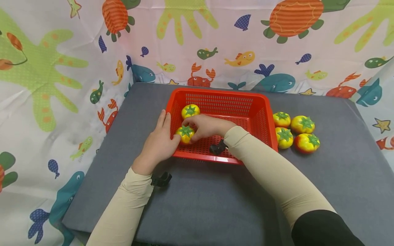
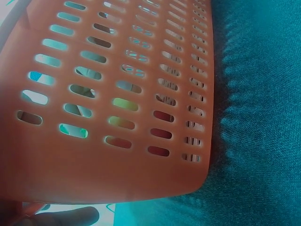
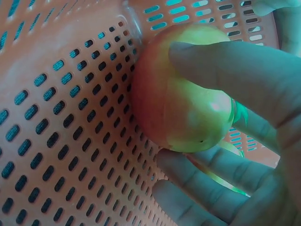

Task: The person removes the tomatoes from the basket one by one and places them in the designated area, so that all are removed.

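My right hand (image 1: 204,125) reaches into the red plastic basket (image 1: 264,112) and grips a yellow-and-red tomato (image 1: 185,134) with a green star-shaped top. In the right wrist view, the thumb lies on one side of the tomato (image 3: 181,94) and the fingers on the other, close to the basket's perforated wall. Another tomato (image 1: 190,111) sits behind it in the back left corner. My left hand (image 1: 158,141) holds the basket's left rim, its fingers along the outside and its thumb over the edge. The left wrist view mostly shows the slotted basket wall (image 2: 94,169).
Several more tomatoes (image 1: 302,124) stand grouped on the grey cloth-covered table (image 1: 209,201), just right of the basket. A curtain (image 1: 184,34) printed with sea animals hangs behind the table and along its left side.
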Demonstrator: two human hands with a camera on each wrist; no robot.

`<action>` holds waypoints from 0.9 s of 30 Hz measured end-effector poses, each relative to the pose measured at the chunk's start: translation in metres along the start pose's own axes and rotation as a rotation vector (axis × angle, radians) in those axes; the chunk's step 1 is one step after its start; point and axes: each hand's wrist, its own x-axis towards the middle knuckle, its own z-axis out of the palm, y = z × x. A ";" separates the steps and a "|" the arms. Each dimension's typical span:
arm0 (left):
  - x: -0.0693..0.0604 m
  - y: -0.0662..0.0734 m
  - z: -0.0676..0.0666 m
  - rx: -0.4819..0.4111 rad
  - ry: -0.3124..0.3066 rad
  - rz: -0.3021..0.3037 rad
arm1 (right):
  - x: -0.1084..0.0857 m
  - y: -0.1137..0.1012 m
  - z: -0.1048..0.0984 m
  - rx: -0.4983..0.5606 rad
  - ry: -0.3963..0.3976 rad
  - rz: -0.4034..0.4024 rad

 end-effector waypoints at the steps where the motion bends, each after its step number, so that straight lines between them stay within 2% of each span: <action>1: 0.000 0.000 0.000 0.002 0.001 0.000 | 0.000 0.000 0.000 0.000 0.000 -0.001; 27: 0.002 0.001 -0.002 -0.030 -0.030 -0.030 | -0.016 0.003 -0.010 0.036 0.052 0.013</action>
